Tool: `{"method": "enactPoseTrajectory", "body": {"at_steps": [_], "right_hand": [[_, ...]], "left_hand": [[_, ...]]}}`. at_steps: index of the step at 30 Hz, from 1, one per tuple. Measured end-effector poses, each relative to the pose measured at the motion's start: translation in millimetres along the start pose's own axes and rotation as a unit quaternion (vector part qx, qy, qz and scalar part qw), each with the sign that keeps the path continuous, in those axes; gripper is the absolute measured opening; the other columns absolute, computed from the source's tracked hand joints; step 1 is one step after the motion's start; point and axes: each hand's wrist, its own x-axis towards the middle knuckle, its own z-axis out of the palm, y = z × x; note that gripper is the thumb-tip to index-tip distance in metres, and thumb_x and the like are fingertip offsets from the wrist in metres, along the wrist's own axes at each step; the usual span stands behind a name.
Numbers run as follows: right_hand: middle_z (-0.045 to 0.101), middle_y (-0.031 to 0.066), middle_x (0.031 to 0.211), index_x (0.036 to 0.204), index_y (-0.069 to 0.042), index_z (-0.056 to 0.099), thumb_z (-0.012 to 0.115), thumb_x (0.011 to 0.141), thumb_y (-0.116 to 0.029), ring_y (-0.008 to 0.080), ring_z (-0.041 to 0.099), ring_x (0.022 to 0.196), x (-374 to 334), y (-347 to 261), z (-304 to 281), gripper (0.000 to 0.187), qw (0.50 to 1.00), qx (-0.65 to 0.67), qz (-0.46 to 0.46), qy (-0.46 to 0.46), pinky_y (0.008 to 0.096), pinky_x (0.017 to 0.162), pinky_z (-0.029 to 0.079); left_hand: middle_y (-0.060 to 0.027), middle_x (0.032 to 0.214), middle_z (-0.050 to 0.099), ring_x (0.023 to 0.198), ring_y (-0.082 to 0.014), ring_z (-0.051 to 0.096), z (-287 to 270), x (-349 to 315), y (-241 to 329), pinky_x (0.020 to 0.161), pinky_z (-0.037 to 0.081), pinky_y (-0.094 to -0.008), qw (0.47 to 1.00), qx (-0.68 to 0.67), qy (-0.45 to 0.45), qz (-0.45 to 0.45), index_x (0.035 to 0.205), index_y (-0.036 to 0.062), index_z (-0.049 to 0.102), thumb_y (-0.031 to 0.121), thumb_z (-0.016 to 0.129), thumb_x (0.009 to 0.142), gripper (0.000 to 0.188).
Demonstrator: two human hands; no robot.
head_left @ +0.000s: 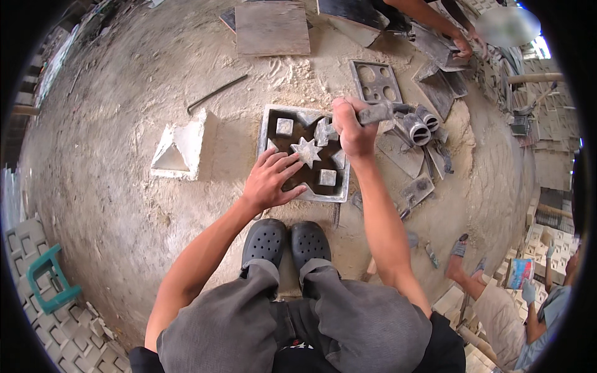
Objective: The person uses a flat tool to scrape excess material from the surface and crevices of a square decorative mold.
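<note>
A square grey mould frame (266, 121) lies on the ground before my feet, with a star-shaped block (306, 152), small square blocks (285, 127) and angular edge pieces standing in it. My left hand (271, 179) is open, palm down and fingers spread over the mould's near left part, the fingertips by the star. Above the mould's far right corner, my right hand (353, 130) is closed in a fist around a grey tool with a thick round end (377, 112). A grey angular piece (324, 132) shows just left of the fist; whether it belongs to the tool cannot be told.
A white hollow block (180, 149) stands at the left, a bent rod (217, 92) beyond it. Rightward lie a plate with round holes (377, 82), metal tubes (416, 129) and flat pieces. Boards (272, 28) lie at the back. Other people work at far right and lower right.
</note>
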Motion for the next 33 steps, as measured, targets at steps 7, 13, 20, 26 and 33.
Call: {"method": "enactPoseTrajectory", "body": {"at_steps": [7, 13, 20, 26, 33], "right_hand": [[0.034, -0.0054, 0.051, 0.056, -0.011, 0.038, 0.051, 0.092, -0.009, 0.0060, 0.027, 0.042, 4.0, 22.5, -10.5, 0.039, 0.999, 0.030, 0.007, -0.016, 0.0268, 0.041, 0.021], [0.029, -0.0053, 0.050, 0.057, -0.013, 0.032, 0.050, 0.094, -0.011, 0.0075, 0.027, 0.043, -2.4, 33.7, -11.1, 0.041, 0.999, 0.031, 0.038, -0.005, 0.0282, 0.042, 0.022], [0.025, -0.0043, 0.049, 0.057, -0.015, 0.029, 0.049, 0.097, -0.022, 0.0095, 0.021, 0.040, 10.6, -6.3, -14.6, 0.046, 0.984, 0.168, -0.054, 0.017, 0.0289, 0.042, 0.019], [0.025, -0.0035, 0.052, 0.061, -0.014, 0.028, 0.046, 0.098, -0.026, 0.0088, 0.020, 0.044, 12.1, -67.3, 9.3, 0.042, 0.982, 0.161, -0.075, -0.063, 0.0283, 0.043, 0.018], [0.034, -0.0041, 0.054, 0.063, -0.012, 0.037, 0.050, 0.096, -0.024, 0.0066, 0.028, 0.046, 29.6, -21.9, 21.2, 0.037, 0.986, 0.071, -0.040, -0.142, 0.0255, 0.045, 0.026]], "left_hand": [[-0.0071, 0.129, 0.061, 0.119, -0.0258, 0.055, -2.1, 2.0, -0.6, 0.111, 0.034, -0.0445, 1.000, -0.008, 0.004, -0.003, 0.120, 0.0112, 0.066, 0.043, 0.073, 0.079, 0.053], [-0.0074, 0.128, 0.061, 0.119, -0.0259, 0.055, 1.3, 4.4, 2.3, 0.111, 0.035, -0.0444, 1.000, -0.009, 0.001, -0.001, 0.121, 0.0112, 0.066, 0.044, 0.073, 0.080, 0.053], [-0.0087, 0.133, 0.057, 0.123, -0.0272, 0.052, 2.7, -2.5, -1.6, 0.111, 0.034, -0.0454, 1.000, 0.007, -0.004, -0.007, 0.123, 0.0131, 0.064, 0.049, 0.071, 0.080, 0.057], [-0.0138, 0.145, 0.044, 0.134, -0.0315, 0.040, -2.6, -3.8, -2.4, 0.115, 0.029, -0.0466, 0.999, 0.025, -0.027, -0.031, 0.129, 0.0152, 0.060, 0.057, 0.066, 0.081, 0.064], [-0.0204, 0.152, 0.032, 0.143, -0.0351, 0.026, -3.3, 2.7, 2.1, 0.118, 0.019, -0.0476, 0.994, 0.074, -0.027, -0.081, 0.137, 0.0128, 0.053, 0.068, 0.057, 0.081, 0.079]]}}
